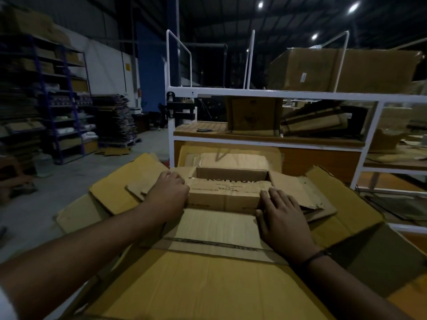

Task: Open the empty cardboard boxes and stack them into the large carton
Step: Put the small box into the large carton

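**Presently: small box held at the mouth of the large carton**

Item one, small box (227,192): brown cardboard, centre of the frame, top open with its flaps spread to the left, right and far side; printed lettering on the near wall, too blurred to read; it sits within the opening of the large carton (208,292), whose wide flaps fan out toward the lower and side edges of the frame.

Item two, left hand (168,192): at the box's left side, fingers curled over the left wall and gripping it.

Item three, right hand (280,215): at the box's near right corner, fingers straight and lying flat on the cardboard, pressing rather than grasping; a dark band (312,257) round the wrist.

Item four, surroundings: white rack (254,93) across the middle and right of the frame, directly behind the carton; a brown carton (346,70) on its top level, upper right; flattened cartons (312,122) leaning on its middle shelf; blue shelving (64,100) loaded with boxes at the left; a flat cardboard stack (115,118) on the floor beside that shelving; ceiling lights (353,6) at the upper right.
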Motion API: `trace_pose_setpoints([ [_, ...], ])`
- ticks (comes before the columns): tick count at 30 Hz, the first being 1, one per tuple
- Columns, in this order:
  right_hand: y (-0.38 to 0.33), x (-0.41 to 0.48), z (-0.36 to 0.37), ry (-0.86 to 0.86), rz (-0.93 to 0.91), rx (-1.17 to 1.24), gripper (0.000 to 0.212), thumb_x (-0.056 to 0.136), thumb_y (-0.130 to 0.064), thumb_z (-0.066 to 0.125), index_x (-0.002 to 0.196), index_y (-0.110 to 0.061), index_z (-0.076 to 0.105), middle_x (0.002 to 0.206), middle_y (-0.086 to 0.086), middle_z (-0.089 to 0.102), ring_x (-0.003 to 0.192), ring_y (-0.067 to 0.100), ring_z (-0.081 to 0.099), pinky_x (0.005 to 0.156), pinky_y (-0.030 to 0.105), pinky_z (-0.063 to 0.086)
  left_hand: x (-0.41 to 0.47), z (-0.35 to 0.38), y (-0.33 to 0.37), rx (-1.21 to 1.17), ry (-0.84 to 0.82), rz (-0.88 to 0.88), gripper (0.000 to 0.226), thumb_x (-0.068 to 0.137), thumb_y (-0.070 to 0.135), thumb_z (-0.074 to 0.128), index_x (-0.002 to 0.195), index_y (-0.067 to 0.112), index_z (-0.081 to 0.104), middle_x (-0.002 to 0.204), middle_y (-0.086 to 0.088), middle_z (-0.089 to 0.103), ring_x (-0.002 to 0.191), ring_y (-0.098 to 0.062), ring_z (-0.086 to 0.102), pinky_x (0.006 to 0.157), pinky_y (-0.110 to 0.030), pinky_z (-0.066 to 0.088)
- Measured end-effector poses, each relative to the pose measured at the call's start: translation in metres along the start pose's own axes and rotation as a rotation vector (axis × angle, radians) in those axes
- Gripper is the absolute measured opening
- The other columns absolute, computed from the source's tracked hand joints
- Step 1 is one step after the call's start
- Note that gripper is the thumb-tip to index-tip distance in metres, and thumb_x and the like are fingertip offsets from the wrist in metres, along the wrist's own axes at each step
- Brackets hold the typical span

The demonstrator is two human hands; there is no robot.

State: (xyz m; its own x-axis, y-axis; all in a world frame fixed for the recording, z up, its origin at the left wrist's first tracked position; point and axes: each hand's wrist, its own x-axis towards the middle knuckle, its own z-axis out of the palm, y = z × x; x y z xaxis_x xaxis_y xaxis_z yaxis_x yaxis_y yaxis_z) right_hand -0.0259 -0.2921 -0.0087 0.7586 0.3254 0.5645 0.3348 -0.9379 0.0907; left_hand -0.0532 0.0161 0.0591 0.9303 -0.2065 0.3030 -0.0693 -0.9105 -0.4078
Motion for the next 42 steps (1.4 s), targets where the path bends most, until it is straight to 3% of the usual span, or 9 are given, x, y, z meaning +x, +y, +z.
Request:
trace_pose_setpoints([
  [14, -0.002, -0.003, -0.001, -0.130, 0.054, 0.119, 0.048, 0.107, -0.050, 0.031, 0.112, -0.027, 0.073, 0.096, -0.006, 0.071, 0.093, 0.010, 0.060, 0.098, 0.032, 0.046, -0.010, 0.033, 0.012, -0.214, 0.024, 0.071, 0.027, 0.103, 0.027, 0.048, 0.122, 0.026, 0.068, 0.114, 0.003, 0.061, 0.107, -0.018, 0.050, 0.100, -0.039, 0.038],
  [18, -0.001, 0.001, -0.002, -0.206, 0.095, 0.205, 0.049, 0.108, -0.051, 0.031, 0.133, -0.024, 0.063, 0.126, 0.001, 0.067, 0.125, 0.017, 0.056, 0.114, 0.039, 0.033, -0.010, 0.036, 0.013, -0.263, 0.044, 0.018, 0.023, 0.101, 0.027, 0.052, 0.118, 0.025, 0.067, 0.104, 0.004, 0.060, 0.094, -0.015, 0.050, 0.083, -0.033, 0.038],
  [21, -0.001, 0.006, -0.001, -0.299, 0.165, 0.274, 0.068, 0.106, -0.060, 0.029, 0.161, -0.021, 0.028, 0.161, 0.006, 0.040, 0.151, 0.022, 0.030, 0.125, 0.044, 0.014, -0.009, 0.037, 0.015, -0.319, 0.018, -0.058, 0.029, 0.101, 0.028, 0.051, 0.128, 0.023, 0.059, 0.107, 0.001, 0.056, 0.092, -0.015, 0.048, 0.077, -0.032, 0.038],
  [27, 0.000, 0.017, 0.009, -0.327, 0.239, 0.319, 0.100, 0.093, -0.081, 0.029, 0.165, -0.017, 0.000, 0.167, 0.010, 0.027, 0.153, 0.028, 0.023, 0.125, 0.048, 0.011, -0.006, 0.040, 0.013, -0.389, -0.061, -0.155, 0.051, 0.101, 0.032, 0.051, 0.149, 0.018, 0.042, 0.127, -0.006, 0.052, 0.110, -0.020, 0.050, 0.087, -0.035, 0.048],
  [32, 0.005, 0.017, 0.006, -0.159, 0.361, 0.692, 0.093, 0.093, -0.064, 0.059, 0.162, -0.022, 0.012, 0.151, 0.008, 0.051, 0.142, 0.033, 0.040, 0.122, 0.053, 0.017, -0.008, 0.039, 0.012, -0.583, -0.069, -0.193, 0.049, 0.106, 0.029, 0.045, 0.152, 0.012, 0.040, 0.137, -0.012, 0.054, 0.116, -0.023, 0.052, 0.091, -0.036, 0.045],
  [34, 0.009, 0.012, 0.001, -0.064, 0.465, 1.101, 0.086, 0.091, -0.067, 0.058, 0.160, -0.030, 0.022, 0.148, 0.005, 0.053, 0.138, 0.035, 0.047, 0.114, 0.060, 0.038, -0.012, 0.033, 0.012, -0.763, -0.009, -0.269, 0.047, 0.112, 0.035, 0.033, 0.152, 0.013, 0.044, 0.145, -0.015, 0.055, 0.124, -0.028, 0.055, 0.097, -0.039, 0.044],
  [37, 0.017, 0.005, -0.017, 0.059, 0.579, 1.534, 0.053, 0.105, -0.053, 0.042, 0.129, -0.011, 0.062, 0.123, 0.012, 0.066, 0.110, 0.032, 0.065, 0.082, 0.046, 0.059, -0.016, 0.021, 0.010, -1.121, 0.041, -0.424, 0.064, 0.111, 0.054, 0.016, 0.099, 0.021, 0.071, 0.104, -0.009, 0.072, 0.094, -0.026, 0.064, 0.078, -0.033, 0.047],
  [40, 0.021, 0.000, -0.029, -0.030, 0.498, 1.291, 0.064, 0.108, -0.047, 0.039, 0.082, -0.001, 0.073, 0.085, 0.012, 0.076, 0.087, 0.028, 0.072, 0.080, 0.036, 0.054, -0.017, 0.021, 0.003, -1.379, -0.063, -0.447, 0.095, 0.100, 0.073, 0.008, 0.078, 0.018, 0.083, 0.094, -0.004, 0.076, 0.095, -0.024, 0.066, 0.087, -0.035, 0.046],
  [42, 0.019, 0.001, -0.026, -0.156, 0.375, 1.031, 0.045, 0.102, -0.047, 0.055, 0.083, -0.011, 0.073, 0.088, 0.004, 0.076, 0.089, 0.022, 0.071, 0.087, 0.041, 0.057, -0.018, 0.024, 0.002, -1.379, -0.090, -0.388, 0.085, 0.098, 0.077, 0.020, 0.080, 0.025, 0.084, 0.107, -0.002, 0.076, 0.105, -0.023, 0.066, 0.097, -0.042, 0.047],
])
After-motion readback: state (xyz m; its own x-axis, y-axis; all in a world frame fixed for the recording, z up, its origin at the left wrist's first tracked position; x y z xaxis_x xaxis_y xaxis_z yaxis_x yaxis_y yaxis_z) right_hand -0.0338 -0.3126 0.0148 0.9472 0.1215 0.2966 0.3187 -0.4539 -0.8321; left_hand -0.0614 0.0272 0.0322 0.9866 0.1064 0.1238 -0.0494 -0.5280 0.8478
